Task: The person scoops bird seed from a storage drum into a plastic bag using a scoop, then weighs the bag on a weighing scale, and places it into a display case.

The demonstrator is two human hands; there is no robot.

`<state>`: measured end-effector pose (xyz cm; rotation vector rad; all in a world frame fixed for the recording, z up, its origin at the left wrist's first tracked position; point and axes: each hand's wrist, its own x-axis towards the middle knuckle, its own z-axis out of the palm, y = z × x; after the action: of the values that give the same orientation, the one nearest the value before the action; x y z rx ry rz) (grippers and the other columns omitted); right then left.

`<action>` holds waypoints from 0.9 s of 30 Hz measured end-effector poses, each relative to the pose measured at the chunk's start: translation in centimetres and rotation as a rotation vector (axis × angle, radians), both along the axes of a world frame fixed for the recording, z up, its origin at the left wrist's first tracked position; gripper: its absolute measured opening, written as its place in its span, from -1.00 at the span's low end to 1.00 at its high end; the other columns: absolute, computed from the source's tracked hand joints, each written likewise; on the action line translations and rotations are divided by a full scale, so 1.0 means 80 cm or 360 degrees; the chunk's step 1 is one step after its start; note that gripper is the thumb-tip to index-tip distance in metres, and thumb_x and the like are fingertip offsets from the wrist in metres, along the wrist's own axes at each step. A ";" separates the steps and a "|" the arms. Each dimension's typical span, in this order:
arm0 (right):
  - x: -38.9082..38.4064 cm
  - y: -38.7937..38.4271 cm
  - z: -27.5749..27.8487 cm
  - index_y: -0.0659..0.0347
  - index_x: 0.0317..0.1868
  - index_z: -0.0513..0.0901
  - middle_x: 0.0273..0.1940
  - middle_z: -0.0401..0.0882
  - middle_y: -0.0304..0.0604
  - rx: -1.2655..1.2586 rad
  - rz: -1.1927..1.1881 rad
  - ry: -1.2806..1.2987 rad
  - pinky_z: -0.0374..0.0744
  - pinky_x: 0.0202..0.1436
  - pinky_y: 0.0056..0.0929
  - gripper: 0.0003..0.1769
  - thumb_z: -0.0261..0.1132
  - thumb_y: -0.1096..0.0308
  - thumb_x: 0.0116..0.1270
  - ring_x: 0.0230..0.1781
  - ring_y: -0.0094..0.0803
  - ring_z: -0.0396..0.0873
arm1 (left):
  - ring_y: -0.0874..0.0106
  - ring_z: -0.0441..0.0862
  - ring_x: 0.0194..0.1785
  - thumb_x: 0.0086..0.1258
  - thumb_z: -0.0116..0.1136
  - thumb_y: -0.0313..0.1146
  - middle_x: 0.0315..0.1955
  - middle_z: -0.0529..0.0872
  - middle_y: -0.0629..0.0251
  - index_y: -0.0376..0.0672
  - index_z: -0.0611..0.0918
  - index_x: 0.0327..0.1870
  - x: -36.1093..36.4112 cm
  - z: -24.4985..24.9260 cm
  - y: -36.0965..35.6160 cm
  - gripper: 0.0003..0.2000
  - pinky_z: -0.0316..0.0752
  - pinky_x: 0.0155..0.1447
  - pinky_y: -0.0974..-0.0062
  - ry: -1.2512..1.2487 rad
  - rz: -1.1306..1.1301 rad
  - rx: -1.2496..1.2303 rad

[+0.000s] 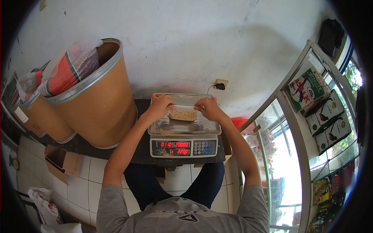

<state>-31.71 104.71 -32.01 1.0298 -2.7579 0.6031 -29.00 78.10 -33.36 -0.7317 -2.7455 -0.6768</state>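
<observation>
Both hands, left hand and right hand, pinch the top of a clear bag of grain resting on the scale beside a brown drum.

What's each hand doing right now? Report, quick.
Left hand: closed, pinching the bag of grain by its left end, over the scale tray.
Right hand: closed, pinching the bag's right end.
</observation>
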 end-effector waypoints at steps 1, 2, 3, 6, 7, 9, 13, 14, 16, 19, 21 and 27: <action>0.000 0.000 0.001 0.11 -0.26 0.73 -0.31 0.69 -0.16 0.0001 0.0001 0.0000 0.18 0.10 -0.12 -0.85 0.26 0.28 0.29 -0.17 -0.27 0.58 | 0.35 0.47 -0.06 0.35 0.17 -0.27 -0.37 0.59 0.34 -0.11 0.69 -0.27 -0.001 -0.003 -0.001 -0.86 0.05 0.18 0.20 0.0000 0.0001 0.0001; 0.001 0.001 0.002 0.11 -0.27 0.73 -0.31 0.69 -0.17 -0.0019 -0.0001 -0.0055 0.17 0.11 -0.13 -0.85 0.27 0.28 0.29 -0.18 -0.28 0.58 | 0.35 0.46 -0.06 0.37 0.15 -0.26 -0.36 0.58 0.34 -0.10 0.69 -0.27 -0.002 -0.009 -0.002 -0.85 0.05 0.16 0.21 0.0037 -0.0029 0.0044; 0.004 -0.001 0.006 0.11 -0.27 0.72 -0.32 0.68 -0.17 -0.0040 -0.0003 -0.0110 0.16 0.11 -0.14 -0.86 0.28 0.27 0.28 -0.19 -0.30 0.57 | 0.35 0.45 -0.06 0.38 0.12 -0.26 -0.35 0.58 0.34 -0.10 0.69 -0.26 -0.001 -0.010 -0.003 -0.84 0.06 0.15 0.22 0.0075 -0.0059 0.0085; 0.015 -0.003 0.020 0.10 -0.24 0.70 -0.36 0.63 -0.21 0.0030 0.0012 -0.0161 0.18 0.17 -0.20 -0.86 0.34 0.27 0.25 -0.17 -0.30 0.54 | 0.34 0.46 -0.06 0.40 0.10 -0.27 -0.34 0.58 0.33 -0.12 0.69 -0.26 0.000 -0.013 -0.001 -0.83 0.05 0.15 0.23 0.0090 -0.0019 0.0035; 0.016 -0.003 0.016 0.10 -0.24 0.70 -0.36 0.63 -0.21 0.0031 0.0009 -0.0162 0.18 0.17 -0.20 -0.86 0.34 0.27 0.25 -0.17 -0.30 0.54 | 0.34 0.46 -0.06 0.40 0.10 -0.27 -0.34 0.58 0.33 -0.12 0.69 -0.26 0.000 -0.012 -0.001 -0.83 0.05 0.15 0.23 0.0090 -0.0022 0.0036; 0.016 -0.002 0.006 0.10 -0.30 0.71 -0.36 0.64 -0.19 0.0015 0.0081 0.0154 0.16 0.16 -0.10 -0.88 0.31 0.28 0.24 -0.18 -0.27 0.55 | 0.34 0.46 -0.06 0.41 0.08 -0.29 -0.34 0.58 0.32 -0.12 0.69 -0.26 0.002 -0.008 -0.001 -0.83 0.05 0.17 0.22 0.0024 -0.0022 0.0025; 0.016 -0.005 -0.001 0.13 -0.31 0.69 -0.35 0.64 -0.18 0.0178 0.0080 0.0341 0.17 0.19 -0.07 -0.90 0.31 0.31 0.24 -0.13 -0.26 0.54 | 0.33 0.46 -0.06 0.40 0.10 -0.28 -0.35 0.58 0.32 -0.12 0.69 -0.28 0.006 0.000 -0.001 -0.84 0.04 0.19 0.19 -0.0001 -0.0049 0.0038; 0.014 -0.006 -0.003 0.14 -0.32 0.69 -0.34 0.64 -0.18 0.0222 0.0073 0.0347 0.17 0.19 -0.06 -0.91 0.31 0.33 0.23 -0.12 -0.26 0.54 | 0.33 0.46 -0.06 0.38 0.13 -0.28 -0.36 0.58 0.32 -0.12 0.69 -0.28 0.004 -0.002 -0.003 -0.85 0.04 0.21 0.17 0.0036 -0.0066 0.0029; 0.015 -0.007 0.000 0.16 -0.34 0.68 -0.34 0.64 -0.18 0.0267 0.0068 0.0355 0.18 0.19 -0.06 -0.92 0.30 0.35 0.23 -0.10 -0.26 0.53 | 0.34 0.46 -0.06 0.36 0.15 -0.28 -0.36 0.57 0.32 -0.12 0.69 -0.29 0.005 0.001 -0.005 -0.86 0.03 0.22 0.16 0.0076 -0.0080 0.0021; 0.015 -0.008 0.008 0.15 -0.38 0.69 -0.35 0.64 -0.18 0.0180 0.0074 0.0307 0.19 0.18 -0.05 -0.92 0.32 0.35 0.21 -0.10 -0.25 0.54 | 0.35 0.47 -0.06 0.33 0.18 -0.29 -0.37 0.58 0.32 -0.11 0.69 -0.30 0.007 0.009 -0.008 -0.87 0.01 0.24 0.14 0.0049 -0.0070 -0.0037; 0.015 -0.007 0.012 0.13 -0.34 0.67 -0.40 0.62 -0.20 0.0143 0.0054 0.0256 0.19 0.18 -0.14 -0.91 0.37 0.34 0.17 -0.16 -0.30 0.54 | 0.35 0.48 -0.07 0.32 0.20 -0.30 -0.36 0.59 0.33 -0.10 0.69 -0.31 0.007 0.014 -0.009 -0.89 0.01 0.25 0.14 0.0003 -0.0076 -0.0067; 0.011 0.002 0.010 0.15 -0.35 0.72 -0.41 0.68 -0.14 -0.0083 0.0117 0.0025 0.23 0.12 -0.17 -0.86 0.39 0.28 0.16 -0.28 -0.23 0.59 | 0.32 0.51 -0.13 0.36 0.14 -0.32 -0.33 0.63 0.30 -0.13 0.66 -0.30 0.007 0.006 -0.011 -0.88 0.04 0.19 0.20 -0.0096 -0.0119 0.0061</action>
<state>-30.86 104.86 -31.20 1.1233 -2.6858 0.6700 -28.47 77.22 -32.87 -0.8217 -2.7629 -0.7771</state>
